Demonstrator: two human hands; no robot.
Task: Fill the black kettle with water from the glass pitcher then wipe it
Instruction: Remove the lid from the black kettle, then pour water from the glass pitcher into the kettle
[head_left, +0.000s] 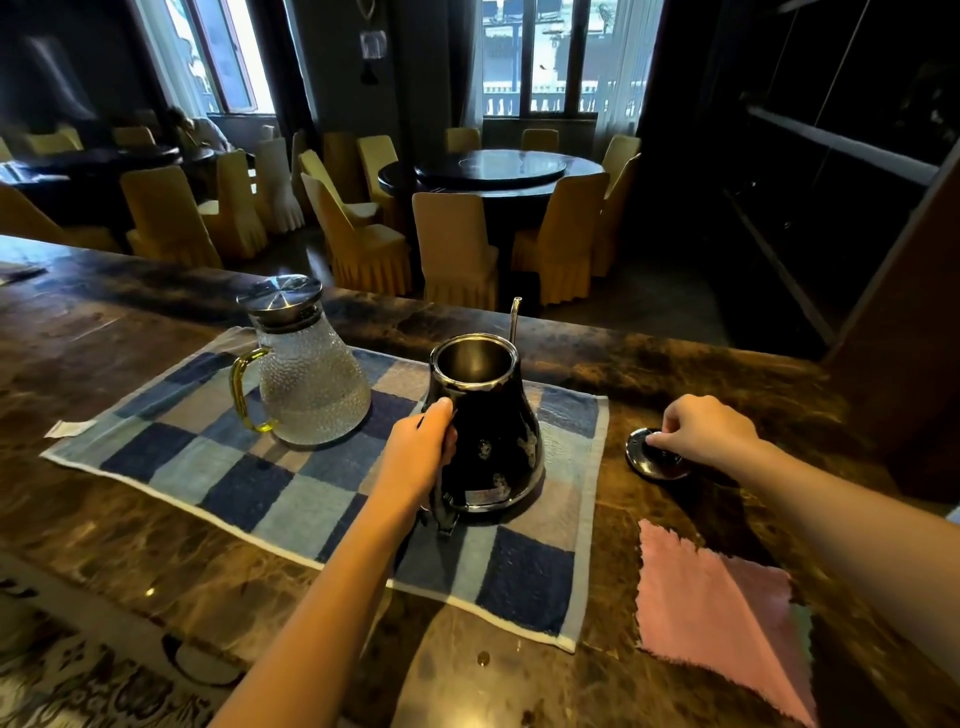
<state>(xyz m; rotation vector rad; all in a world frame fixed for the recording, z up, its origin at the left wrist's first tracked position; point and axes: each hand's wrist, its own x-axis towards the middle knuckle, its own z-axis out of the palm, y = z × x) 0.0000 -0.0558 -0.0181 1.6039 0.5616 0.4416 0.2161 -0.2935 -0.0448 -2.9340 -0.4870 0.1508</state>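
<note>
The black kettle (493, 436) stands upright on a blue checked towel (291, 483) with its top uncovered and its thin spout pointing away from me. My left hand (421, 457) grips the kettle's handle on its near left side. The kettle's black lid (654, 462) lies on the marble counter to the right, and my right hand (701, 431) pinches its knob. The textured glass pitcher (306, 384), with a yellow handle and a steel lid, stands on the towel's left part holding water. A pink cloth (722, 613) lies at the near right.
The brown marble counter (130, 519) runs across the view, with its far edge just behind the towel. A small white paper slip (67, 428) lies left of the towel. Beyond are round dining tables and yellow-covered chairs (457, 249).
</note>
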